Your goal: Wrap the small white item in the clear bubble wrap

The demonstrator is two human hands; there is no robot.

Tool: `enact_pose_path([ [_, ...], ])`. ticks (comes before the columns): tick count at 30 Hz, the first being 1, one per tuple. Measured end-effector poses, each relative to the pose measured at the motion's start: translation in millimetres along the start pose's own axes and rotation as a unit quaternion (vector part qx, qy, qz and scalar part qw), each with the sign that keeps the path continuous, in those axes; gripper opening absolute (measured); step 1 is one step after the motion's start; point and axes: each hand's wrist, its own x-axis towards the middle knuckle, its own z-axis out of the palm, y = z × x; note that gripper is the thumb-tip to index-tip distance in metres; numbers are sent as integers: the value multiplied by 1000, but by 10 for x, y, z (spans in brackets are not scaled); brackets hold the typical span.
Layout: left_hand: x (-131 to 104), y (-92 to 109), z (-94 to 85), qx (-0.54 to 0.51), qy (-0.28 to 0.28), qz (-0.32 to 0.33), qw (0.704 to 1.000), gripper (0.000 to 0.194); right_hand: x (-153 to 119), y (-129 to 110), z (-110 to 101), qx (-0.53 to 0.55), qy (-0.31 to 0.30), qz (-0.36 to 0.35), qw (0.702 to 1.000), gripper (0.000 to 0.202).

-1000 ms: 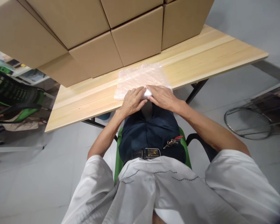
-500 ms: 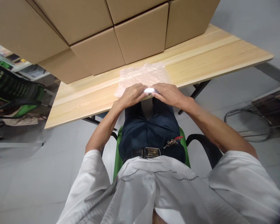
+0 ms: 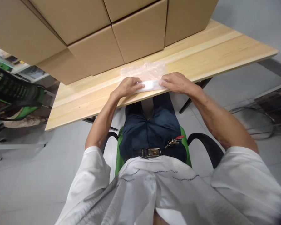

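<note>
A thin, pinkish see-through plastic sheet [image 3: 144, 71] lies crinkled near the front edge of the wooden table. Along its near side is a narrow white object [image 3: 151, 85], with some of the film seemingly folded around it. My left hand [image 3: 128, 86] grips the left end of this bundle, thumb pressed on top. At the right end my right hand [image 3: 174, 82] pinches it between thumb and fingers. My fingers partly cover both ends, and what the white object is cannot be made out.
Large brown cardboard boxes [image 3: 140, 34] stand stacked along the back of the wooden table [image 3: 72, 107]. A green and black chair [image 3: 16, 90] is at the left. Wire-framed items [image 3: 255, 122] stand on the floor at the right. Dark-trousered legs [image 3: 152, 128] extend under the table.
Both hands have moved forward from the table edge onto the near side of the sheet, and farther apart. More of the white object shows between them, with film about it.
</note>
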Motion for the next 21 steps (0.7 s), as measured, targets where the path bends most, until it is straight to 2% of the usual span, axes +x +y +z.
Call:
enact_pose_path([
  [4, 2, -52, -31, 22, 16, -26, 999, 39, -38, 19, 46, -16, 14, 23, 1000, 43],
  [8, 17, -116, -17, 90, 29, -57, 994, 42, -78, -41, 47, -43, 15, 56, 997, 40],
  [12, 46, -169, 7, 141, 18, -83, 986, 47, -141, -116, 50, -54, 19, 77, 995, 42],
  [16, 120, -199, 11, 161, 8, -95, 982, 52, -221, -123, 116, -51, 57, 75, 994, 46],
  [21, 180, -123, 22, 221, -12, -140, 965, 61, -275, 10, 271, -49, 93, 37, 994, 52],
])
